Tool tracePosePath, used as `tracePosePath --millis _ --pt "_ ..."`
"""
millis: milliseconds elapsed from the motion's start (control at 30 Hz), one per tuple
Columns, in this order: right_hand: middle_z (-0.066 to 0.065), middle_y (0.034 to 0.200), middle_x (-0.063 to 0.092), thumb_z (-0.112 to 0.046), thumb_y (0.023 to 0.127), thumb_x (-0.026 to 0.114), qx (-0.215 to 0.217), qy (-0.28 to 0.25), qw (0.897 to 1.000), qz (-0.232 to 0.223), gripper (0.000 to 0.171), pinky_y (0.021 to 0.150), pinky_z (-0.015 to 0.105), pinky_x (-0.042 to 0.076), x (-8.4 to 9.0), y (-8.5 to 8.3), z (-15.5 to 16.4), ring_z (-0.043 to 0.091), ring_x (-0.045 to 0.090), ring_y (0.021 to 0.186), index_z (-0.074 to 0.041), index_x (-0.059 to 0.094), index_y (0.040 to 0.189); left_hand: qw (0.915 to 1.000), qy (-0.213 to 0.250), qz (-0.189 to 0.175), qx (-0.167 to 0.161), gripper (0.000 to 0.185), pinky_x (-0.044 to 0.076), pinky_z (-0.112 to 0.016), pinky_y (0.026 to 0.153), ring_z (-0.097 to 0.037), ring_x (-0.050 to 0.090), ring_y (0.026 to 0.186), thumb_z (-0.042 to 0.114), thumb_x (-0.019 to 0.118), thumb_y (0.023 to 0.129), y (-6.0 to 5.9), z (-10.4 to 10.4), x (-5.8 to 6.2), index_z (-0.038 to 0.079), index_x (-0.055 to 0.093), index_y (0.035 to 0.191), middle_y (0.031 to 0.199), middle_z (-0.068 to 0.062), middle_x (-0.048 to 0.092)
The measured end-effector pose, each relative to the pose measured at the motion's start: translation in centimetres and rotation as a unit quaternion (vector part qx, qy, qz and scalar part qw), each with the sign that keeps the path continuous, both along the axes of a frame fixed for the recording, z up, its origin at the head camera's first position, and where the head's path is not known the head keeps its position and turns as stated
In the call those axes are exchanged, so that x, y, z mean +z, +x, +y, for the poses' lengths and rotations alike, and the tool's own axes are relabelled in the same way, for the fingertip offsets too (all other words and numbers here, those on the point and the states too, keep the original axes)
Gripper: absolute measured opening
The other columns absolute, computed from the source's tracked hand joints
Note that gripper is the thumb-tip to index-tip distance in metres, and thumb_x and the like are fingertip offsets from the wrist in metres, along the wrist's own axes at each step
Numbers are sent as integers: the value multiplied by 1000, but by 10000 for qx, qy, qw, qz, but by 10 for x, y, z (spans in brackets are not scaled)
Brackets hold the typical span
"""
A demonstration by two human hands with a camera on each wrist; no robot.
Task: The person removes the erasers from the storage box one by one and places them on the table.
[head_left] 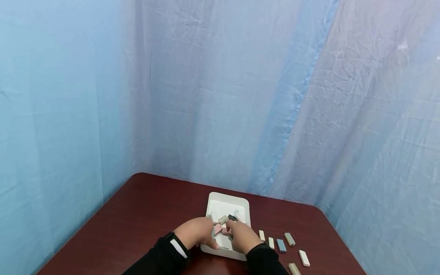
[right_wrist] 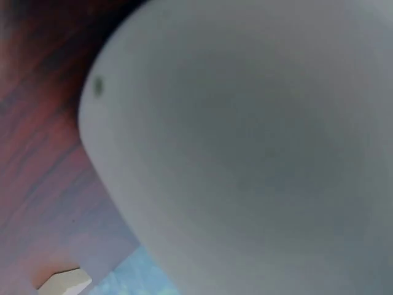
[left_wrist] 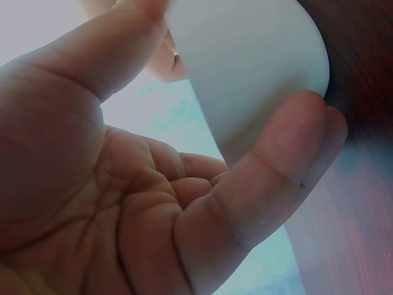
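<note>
White tray (head_left: 227,201): a shallow rectangular plastic box with rounded corners, sitting on the dark red-brown table (head_left: 144,214) near its front edge, roughly mid-width. Inside it, a loose heap of small rectangular blocks (head_left: 223,225) in pink, beige, grey and near-black, lying at odd angles.

Left hand (head_left: 196,233): at the tray's near-left corner. In the left wrist view the thumb and fingers (left_wrist: 270,178) are curled round the rounded white wall (left_wrist: 245,67), pinching it between them. Black sleeve and a wrist strap visible in the head view.

Right hand (head_left: 242,236): over the near-right part of the tray, fingertips down among the blocks, close to a pink one. Whether those fingers hold a block or are spread cannot be told; the right wrist view is filled by the blurred white tray wall (right_wrist: 258,160), with a strip of table and one pale block end (right_wrist: 64,281) at lower left.

On the table to the right of the tray, well clear of it: a loose row of single blocks lying flat — cream (head_left: 262,235), cream (head_left: 271,243), blue (head_left: 281,245), tan (head_left: 290,239), white (head_left: 304,258), and a tan one (head_left: 294,269) at the frame's bottom edge.

Behind the table: creased pale blue sheeting (head_left: 220,95) hung on all sides
</note>
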State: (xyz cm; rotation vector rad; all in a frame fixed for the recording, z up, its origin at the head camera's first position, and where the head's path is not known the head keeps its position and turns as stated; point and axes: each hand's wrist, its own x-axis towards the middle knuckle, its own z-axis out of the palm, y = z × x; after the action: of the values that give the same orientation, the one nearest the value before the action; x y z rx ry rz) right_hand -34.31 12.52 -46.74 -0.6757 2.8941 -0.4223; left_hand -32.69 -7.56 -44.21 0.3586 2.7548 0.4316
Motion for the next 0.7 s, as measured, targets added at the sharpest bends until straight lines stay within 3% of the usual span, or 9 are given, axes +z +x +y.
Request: tracePosePath --millis 67,200,267,433,600,700 --pt "4 102 72 7 90 71 28 -109 9999 -64 42 61 32 38 1 3 1 14 51 69 -16 67 125 10000 -13 -32 -30 46 50 -34 58 -18 62 55 53 84 89 0 0 -1 9 72 91 79 -3 62" --pt "5 107 72 3 93 72 124 -256 9993 229 41 65 32 42 10 8 4 14 60 79 -18 69 127 10000 -4 26 -46 45 50 -34 59 -18 62 54 53 85 88 0 -1 1 10 70 88 76 -3 61" --pt "5 110 71 1 94 72 148 -359 9983 426 35 69 32 46 18 11 7 14 63 87 -18 72 124 9999 -9 89 -73 46 51 -34 59 -18 62 54 53 85 88 -1 0 2 9 70 87 75 -4 62" --pt "2 100 65 -3 95 74 102 -566 9967 567 21 71 33 50 30 16 16 14 61 85 -15 78 111 9999 20 139 -56 47 52 -34 61 -18 62 53 51 86 88 -3 1 2 7 70 87 74 -5 62" --pt "0 97 64 -4 94 76 -50 -593 9969 513 16 70 32 50 28 19 27 13 58 84 -14 80 107 10000 42 70 13 47 52 -34 63 -19 62 53 50 87 87 -4 1 0 6 69 88 75 -5 62" --pt "0 97 64 -5 95 76 90 -807 9963 288 15 69 31 51 23 23 30 11 60 83 -14 81 106 10000 1 50 0 47 52 -35 62 -19 62 54 50 86 87 -2 2 0 7 68 86 75 -5 62"
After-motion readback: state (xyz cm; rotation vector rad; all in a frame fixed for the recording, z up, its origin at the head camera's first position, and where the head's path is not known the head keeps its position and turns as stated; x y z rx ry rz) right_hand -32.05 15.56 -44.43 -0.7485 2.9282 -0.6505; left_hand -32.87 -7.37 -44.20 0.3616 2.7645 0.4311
